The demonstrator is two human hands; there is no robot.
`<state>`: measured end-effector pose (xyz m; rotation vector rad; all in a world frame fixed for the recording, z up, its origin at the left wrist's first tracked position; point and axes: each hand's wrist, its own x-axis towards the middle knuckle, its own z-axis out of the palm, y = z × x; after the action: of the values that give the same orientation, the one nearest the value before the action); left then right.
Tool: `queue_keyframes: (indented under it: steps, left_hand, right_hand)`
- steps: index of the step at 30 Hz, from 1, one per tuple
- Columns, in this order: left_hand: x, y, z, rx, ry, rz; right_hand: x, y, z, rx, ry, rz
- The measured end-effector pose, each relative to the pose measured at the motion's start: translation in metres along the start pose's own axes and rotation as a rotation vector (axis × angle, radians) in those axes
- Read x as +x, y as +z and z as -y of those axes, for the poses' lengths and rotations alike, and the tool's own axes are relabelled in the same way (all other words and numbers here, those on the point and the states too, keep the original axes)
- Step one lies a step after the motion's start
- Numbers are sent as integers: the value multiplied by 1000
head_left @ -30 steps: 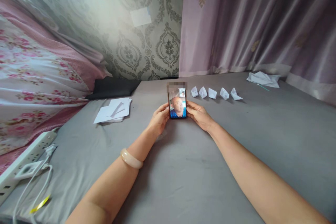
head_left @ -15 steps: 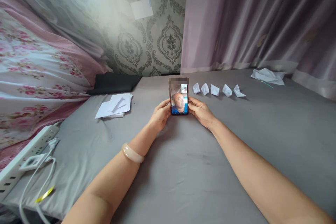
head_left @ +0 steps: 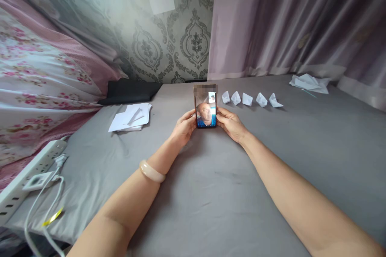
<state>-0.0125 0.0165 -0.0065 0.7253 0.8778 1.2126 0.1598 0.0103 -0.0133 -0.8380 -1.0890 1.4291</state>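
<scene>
My left hand (head_left: 184, 126) and my right hand (head_left: 231, 125) hold the sides of a phone (head_left: 206, 115) up in front of me. I can't tell if it touches the gray sheet (head_left: 211, 196). Five folded papers (head_left: 247, 99) sit in a row to its right. White papers (head_left: 128, 119) lie to its left.

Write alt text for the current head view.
A person's left hand and right hand hold a phone by its sides, its screen showing another person. On the grey sheet, five folded white paper pieces sit in a row right of the phone; white papers lie to the left, a white power strip nearer the camera.
</scene>
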Motion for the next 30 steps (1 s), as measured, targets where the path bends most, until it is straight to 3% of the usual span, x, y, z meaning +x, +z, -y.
queue_keyframes:
  steps: [30]
  left_hand:
    - [5,-5,5,20,36,26]
  right_hand:
    - [1,-2,-4,-58,-53,-11]
